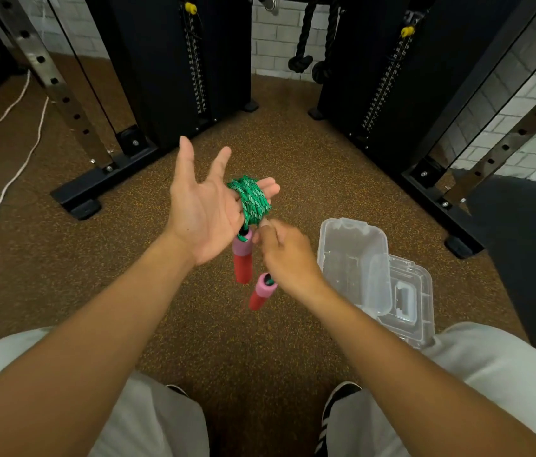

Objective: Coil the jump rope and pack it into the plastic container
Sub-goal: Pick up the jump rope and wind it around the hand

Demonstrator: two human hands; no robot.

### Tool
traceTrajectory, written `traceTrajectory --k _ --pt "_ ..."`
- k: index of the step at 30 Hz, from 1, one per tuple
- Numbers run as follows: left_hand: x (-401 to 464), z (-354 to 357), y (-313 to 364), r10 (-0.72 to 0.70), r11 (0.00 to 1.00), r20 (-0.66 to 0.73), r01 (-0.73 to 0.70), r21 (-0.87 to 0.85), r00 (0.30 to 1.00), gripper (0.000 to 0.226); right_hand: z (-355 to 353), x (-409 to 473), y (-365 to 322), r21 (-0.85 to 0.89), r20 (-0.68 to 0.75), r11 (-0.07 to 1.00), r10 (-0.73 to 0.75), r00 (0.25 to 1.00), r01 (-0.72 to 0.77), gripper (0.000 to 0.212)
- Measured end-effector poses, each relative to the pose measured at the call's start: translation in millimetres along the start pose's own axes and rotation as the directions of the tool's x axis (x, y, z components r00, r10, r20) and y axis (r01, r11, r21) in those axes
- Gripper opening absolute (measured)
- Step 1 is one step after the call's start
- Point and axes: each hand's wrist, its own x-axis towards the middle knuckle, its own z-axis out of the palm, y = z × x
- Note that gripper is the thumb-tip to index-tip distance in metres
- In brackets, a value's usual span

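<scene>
The green jump rope [252, 199] is wound in a tight coil around the outer fingers of my left hand [205, 206], which is palm up with thumb and forefinger spread. Two red and pink handles hang below the coil: one handle [243, 258] straight down, the other handle [261, 291] tilted lower. My right hand [284, 252] pinches the rope just under the coil, beside the hanging handles. The clear plastic container [354, 258] stands open on the floor to the right, and its lid [410, 305] lies beside it.
Black weight-stack machines [174, 67] and steel rack uprights [62, 94] stand ahead and on both sides on the speckled brown floor. A white cord [13, 179] trails at the left. Black ropes [312, 44] hang at the brick wall. My knees and shoes are at the bottom.
</scene>
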Motion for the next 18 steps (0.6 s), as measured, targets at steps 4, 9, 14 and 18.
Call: traceTrajectory --k 4,9,14,18 --pt "1.4 -3.0 -6.3 0.024 0.969 0.001 -0.023 0.246 1.000 0.082 -11.2 1.6 -1.4 -0.360 0.129 0.918 -0.126 0.984 0.165 0.025" --pt "5.9 -7.8 -12.4 0.017 0.858 -0.011 -0.009 0.514 1.000 0.084 -26.3 3.9 -8.0 -0.451 0.274 0.839 -0.194 0.942 0.304 0.024" --pt "0.7 -0.1 -15.8 -0.072 0.759 0.007 0.050 0.649 0.997 0.073 -44.6 3.2 -20.4 -0.384 0.329 0.847 -0.246 0.912 0.367 0.012" --pt "-3.4 6.6 -15.9 -0.138 0.715 0.010 0.092 0.693 0.990 0.071 -52.6 4.8 -22.9 -0.392 0.344 0.834 -0.259 0.903 0.389 0.014"
